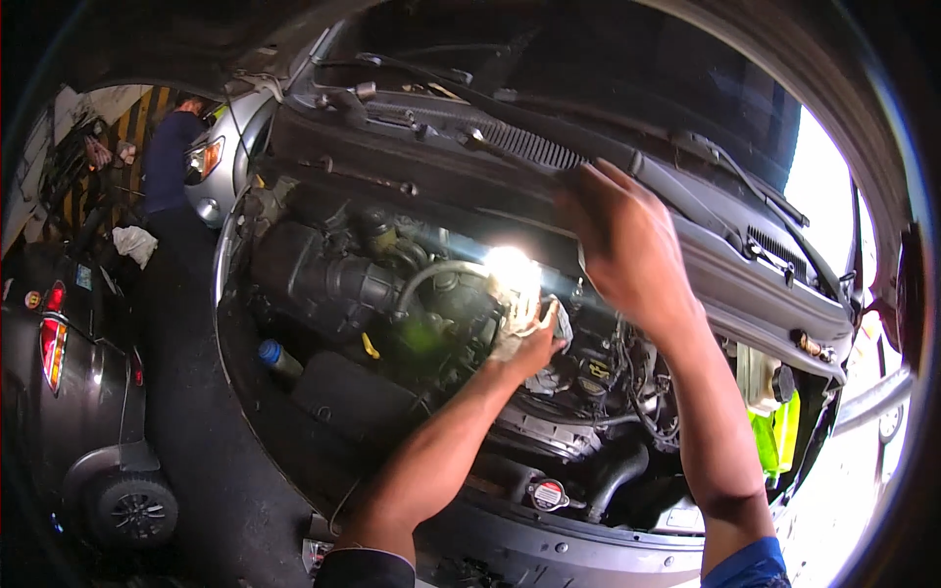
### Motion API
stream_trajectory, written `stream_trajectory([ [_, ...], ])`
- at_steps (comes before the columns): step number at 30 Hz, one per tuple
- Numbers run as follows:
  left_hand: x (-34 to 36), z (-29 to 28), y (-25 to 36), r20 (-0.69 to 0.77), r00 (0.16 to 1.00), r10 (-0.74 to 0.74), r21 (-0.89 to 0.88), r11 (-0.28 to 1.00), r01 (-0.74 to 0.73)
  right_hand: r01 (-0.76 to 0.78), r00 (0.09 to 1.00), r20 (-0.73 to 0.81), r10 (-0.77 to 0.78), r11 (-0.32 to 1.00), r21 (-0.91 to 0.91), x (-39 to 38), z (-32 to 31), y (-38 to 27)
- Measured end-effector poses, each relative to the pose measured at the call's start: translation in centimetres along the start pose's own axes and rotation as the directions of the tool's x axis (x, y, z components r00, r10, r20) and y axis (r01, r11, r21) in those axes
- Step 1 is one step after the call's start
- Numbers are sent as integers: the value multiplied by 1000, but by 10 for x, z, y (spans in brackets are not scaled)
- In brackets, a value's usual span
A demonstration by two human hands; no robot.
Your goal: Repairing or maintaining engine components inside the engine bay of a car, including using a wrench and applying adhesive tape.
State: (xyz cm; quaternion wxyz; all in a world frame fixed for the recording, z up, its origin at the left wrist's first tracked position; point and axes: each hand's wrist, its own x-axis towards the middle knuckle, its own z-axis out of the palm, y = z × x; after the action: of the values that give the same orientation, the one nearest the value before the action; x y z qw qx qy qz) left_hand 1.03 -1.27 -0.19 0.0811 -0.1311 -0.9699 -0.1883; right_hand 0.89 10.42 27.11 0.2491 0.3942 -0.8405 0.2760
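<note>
My left hand reaches into the engine bay, over the middle of the engine. Its fingers are closed around a pale greyish thing, mostly hidden by the hand. A bright light glares at the fingertips and washes out detail there. Beside it a curved grey hose runs toward the air intake duct. My right hand is raised higher, in front of the cowl below the windscreen. Motion smears its fingers, and I cannot see anything held in them. The black engine cover lies between the two arms.
A long metal tool rests on the ledge behind the engine. The radiator cap is near the front edge. A reservoir with a black cap stands at right. Another person is beside a silver car at left; a dark vehicle is nearer.
</note>
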Motion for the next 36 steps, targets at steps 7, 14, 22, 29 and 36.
stream_trajectory([
  [7,-3,2,-5,8,999,-41,-45,998,41,187,980,141,-143,907,-377,100,70,59],
  [14,-8,17,-18,2,996,-90,-45,995,90,161,982,168,-91,867,-471,98,89,24],
  [22,-24,0,-12,62,987,-147,-678,720,150,166,984,123,-133,931,-325,105,216,-76],
  [29,10,-9,1,150,989,1,100,995,-16,-17,998,-68,-18,875,-483,122,252,-83],
  [36,4,-2,-7,178,984,5,33,999,-11,-102,902,343,261,902,-419,166,269,-103],
])
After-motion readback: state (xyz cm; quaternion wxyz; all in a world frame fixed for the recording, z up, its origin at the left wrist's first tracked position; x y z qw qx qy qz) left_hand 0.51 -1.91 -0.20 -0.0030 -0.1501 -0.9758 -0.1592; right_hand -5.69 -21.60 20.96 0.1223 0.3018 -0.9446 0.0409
